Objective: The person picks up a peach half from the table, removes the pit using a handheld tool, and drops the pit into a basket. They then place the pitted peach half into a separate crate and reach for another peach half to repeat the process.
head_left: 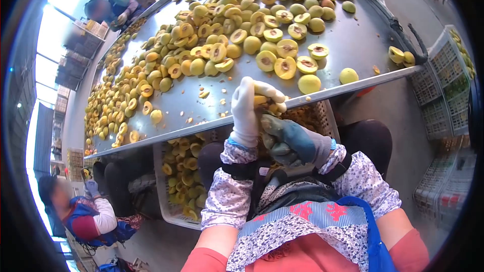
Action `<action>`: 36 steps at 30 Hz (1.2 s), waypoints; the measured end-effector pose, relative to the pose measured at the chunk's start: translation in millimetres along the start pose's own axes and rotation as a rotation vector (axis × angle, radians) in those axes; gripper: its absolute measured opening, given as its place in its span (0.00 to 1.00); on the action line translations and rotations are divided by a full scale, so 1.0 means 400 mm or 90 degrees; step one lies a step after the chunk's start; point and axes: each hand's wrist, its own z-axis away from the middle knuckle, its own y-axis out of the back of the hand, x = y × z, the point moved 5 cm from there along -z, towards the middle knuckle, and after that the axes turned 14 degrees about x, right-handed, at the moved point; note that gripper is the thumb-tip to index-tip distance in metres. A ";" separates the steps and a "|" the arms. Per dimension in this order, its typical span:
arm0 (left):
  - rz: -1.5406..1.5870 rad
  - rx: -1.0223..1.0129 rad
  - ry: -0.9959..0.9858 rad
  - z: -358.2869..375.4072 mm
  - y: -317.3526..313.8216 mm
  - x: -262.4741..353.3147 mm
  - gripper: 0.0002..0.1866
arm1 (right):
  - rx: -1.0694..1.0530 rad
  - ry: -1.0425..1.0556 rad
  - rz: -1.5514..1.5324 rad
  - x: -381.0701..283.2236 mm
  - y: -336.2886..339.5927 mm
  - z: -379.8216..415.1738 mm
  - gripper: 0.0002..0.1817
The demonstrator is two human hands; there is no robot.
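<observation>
My left hand point(246, 113), in a white glove, is closed around a yellow peach half point(260, 100) just off the table's near edge. Close below it, my right hand point(290, 141) wears a blue-grey coated glove and has its fingers curled shut against the left hand. Whatever sits inside the right fingers is hidden. Halved peaches point(286, 68), some showing brown pits or pit hollows, lie cut side up beyond my hands. A whole yellow-green peach point(309, 84) rests by the metal rim.
The metal table point(373, 45) carries a long heap of peaches. A white crate point(162, 191) of halves stands below on the left, another crate point(330, 121) under my hands. Stacked crates point(438, 90) stand right. Two co-workers point(91, 216) point(113, 10) sit on the left.
</observation>
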 end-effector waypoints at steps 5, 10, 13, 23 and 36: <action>-0.198 -0.029 0.022 -0.008 0.001 -0.012 0.29 | 0.135 0.089 0.129 -0.030 0.002 0.019 0.26; 0.055 0.023 0.070 0.007 -0.023 -0.027 0.26 | 0.086 0.027 0.017 0.007 -0.005 0.003 0.27; 0.029 0.106 0.025 0.004 -0.003 -0.025 0.25 | 0.119 0.103 0.072 0.004 -0.004 -0.006 0.26; -0.017 0.439 -0.180 0.069 0.215 0.194 0.17 | 0.344 0.226 0.905 0.028 0.097 -0.017 0.19; -0.715 0.163 -0.305 -0.143 0.075 0.167 0.30 | 0.478 0.387 0.685 -0.020 0.132 -0.010 0.18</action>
